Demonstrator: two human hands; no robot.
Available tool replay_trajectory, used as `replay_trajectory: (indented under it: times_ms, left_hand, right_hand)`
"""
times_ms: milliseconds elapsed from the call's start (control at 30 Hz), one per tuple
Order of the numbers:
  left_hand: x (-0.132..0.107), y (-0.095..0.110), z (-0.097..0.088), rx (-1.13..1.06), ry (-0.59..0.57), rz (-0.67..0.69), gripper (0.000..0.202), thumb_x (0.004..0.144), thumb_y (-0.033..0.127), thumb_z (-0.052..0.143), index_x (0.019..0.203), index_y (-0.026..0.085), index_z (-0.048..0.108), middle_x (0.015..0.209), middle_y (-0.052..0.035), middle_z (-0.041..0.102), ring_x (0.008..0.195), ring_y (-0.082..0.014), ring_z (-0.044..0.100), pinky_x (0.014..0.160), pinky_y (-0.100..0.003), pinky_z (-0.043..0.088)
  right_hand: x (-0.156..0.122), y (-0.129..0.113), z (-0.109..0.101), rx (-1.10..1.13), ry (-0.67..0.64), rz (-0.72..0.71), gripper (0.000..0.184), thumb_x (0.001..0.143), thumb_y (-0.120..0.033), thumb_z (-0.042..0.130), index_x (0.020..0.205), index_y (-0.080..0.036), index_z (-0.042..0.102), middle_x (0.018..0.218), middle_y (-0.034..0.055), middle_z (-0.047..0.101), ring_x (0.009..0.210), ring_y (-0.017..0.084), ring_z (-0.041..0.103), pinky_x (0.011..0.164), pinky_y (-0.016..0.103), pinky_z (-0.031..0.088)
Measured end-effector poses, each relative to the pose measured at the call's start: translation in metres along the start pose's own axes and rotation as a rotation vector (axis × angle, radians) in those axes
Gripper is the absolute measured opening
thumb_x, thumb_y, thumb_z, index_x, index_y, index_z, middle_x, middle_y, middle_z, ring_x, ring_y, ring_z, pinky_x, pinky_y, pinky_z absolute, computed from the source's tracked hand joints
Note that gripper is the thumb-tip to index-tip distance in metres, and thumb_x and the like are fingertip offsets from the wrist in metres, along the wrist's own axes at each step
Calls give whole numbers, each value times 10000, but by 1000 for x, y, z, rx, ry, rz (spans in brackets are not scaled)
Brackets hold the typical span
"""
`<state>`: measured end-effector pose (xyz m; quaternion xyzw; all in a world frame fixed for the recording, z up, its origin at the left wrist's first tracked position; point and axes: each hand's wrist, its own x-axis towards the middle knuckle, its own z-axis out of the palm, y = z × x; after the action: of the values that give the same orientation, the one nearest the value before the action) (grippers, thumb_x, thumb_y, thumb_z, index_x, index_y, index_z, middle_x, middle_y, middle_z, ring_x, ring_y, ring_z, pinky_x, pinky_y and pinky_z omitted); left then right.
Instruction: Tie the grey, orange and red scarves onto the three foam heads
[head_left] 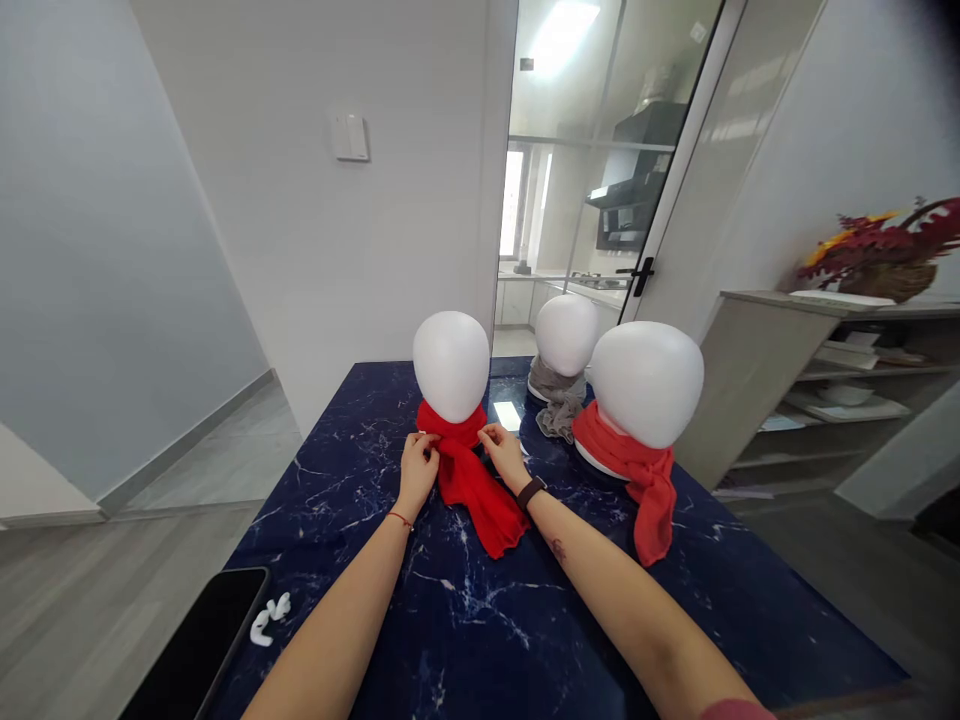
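A white mannequin head [451, 364] stands on the dark blue marble table [465, 620] with a red scarf [472, 480] wrapped round its neck, the ends hanging toward me. My left hand [417, 466] pinches the scarf at the neck's left side. My right hand [504, 452], with a dark watch at the wrist, pinches the scarf at the neck's right side. Both hands have their fingers closed on the cloth.
Two more white heads stand to the right: one with a red scarf [637, 475], one behind with a grey scarf [556, 400]. A black phone [196, 645] and a small white item [268, 618] lie at the near left. Shelves [832, 385] stand at the right.
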<state>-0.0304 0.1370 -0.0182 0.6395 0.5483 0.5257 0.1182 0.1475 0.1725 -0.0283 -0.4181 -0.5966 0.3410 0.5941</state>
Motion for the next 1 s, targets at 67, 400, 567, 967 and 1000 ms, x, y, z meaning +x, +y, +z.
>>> replay_trajectory:
  times_ms: [67,400,567,967,1000]
  left_hand:
    - [1,-3,2,12,3,-1,284,729,54,456,876,188,659,902,-53,534,807,-165,571,802,-313,490]
    - [-1,-11,8,29,-60,11,293,701,54,546,952,186,618,938,-49,505,833,-172,571,839,-334,485]
    - [-1,-12,8,43,-68,9,241,736,83,538,945,188,597,930,-54,518,897,-202,567,870,-361,470]
    - [1,-7,7,63,-92,15,182,800,85,455,904,180,570,895,-73,543,853,-212,565,829,-375,466]
    - [1,-7,7,65,-92,13,212,784,55,444,901,180,567,895,-73,544,852,-210,565,833,-371,465]
  right_hand:
    - [-5,-6,0,-46,-45,-67,175,756,-377,604,753,-203,615,667,-6,581,578,138,509,575,260,422]
    - [-20,-21,4,-393,-377,-353,301,841,-273,553,1139,-235,563,1023,53,572,707,147,537,733,316,480]
    - [-21,-20,3,-411,-412,-373,353,841,-259,558,1191,-223,524,1048,63,578,783,162,554,764,322,484]
    - [-16,-5,6,-362,-348,-327,339,872,-85,312,1109,-178,535,1065,91,612,995,174,577,910,357,447]
    - [-16,-4,6,-368,-341,-329,347,843,-61,322,1087,-172,542,1048,92,609,987,179,572,908,362,445]
